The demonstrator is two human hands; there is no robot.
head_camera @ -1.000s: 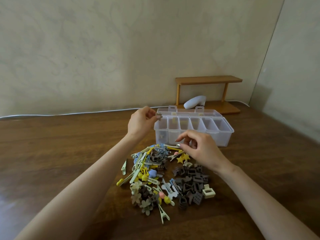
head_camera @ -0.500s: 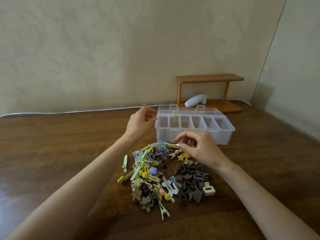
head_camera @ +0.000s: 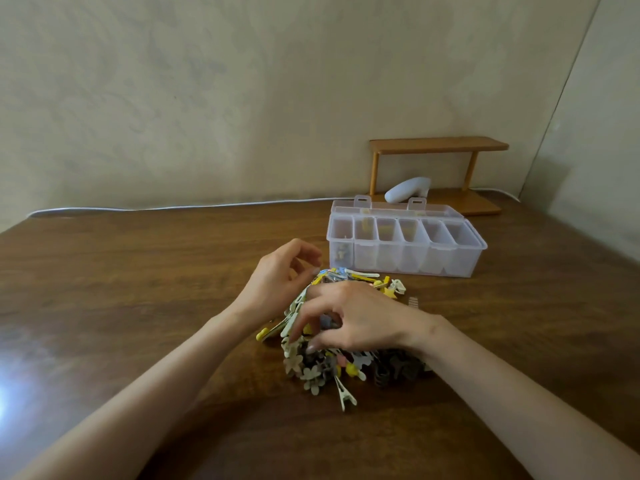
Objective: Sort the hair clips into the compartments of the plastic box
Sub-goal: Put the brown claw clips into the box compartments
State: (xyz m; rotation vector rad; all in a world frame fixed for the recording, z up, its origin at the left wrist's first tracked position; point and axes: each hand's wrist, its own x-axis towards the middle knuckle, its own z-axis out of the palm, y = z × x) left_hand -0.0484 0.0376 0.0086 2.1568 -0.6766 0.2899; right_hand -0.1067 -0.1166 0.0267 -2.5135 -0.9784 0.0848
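box (head_camera: 450, 264): clips (head_camera: 341, 252) in leftmost compartment | left hand (head_camera: 277, 277), right hand (head_camera: 363, 322) at pile (head_camera: 320, 374) (grips unclear)

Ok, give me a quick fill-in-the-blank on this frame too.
1. The clear plastic box stands with its lid ____.
2. The right hand lies over the pile of ____.
3. The white object lies under the top board of the wooden ____.
Missing: open; hair clips; shelf.

A brown wooden table (head_camera: 138, 271) filled the near part of the room. Far right on it stood a small wooden shelf (head_camera: 438, 144), with a white rounded object (head_camera: 407, 189) under it. A white cable (head_camera: 173, 207) ran along the beige wall (head_camera: 242, 98).
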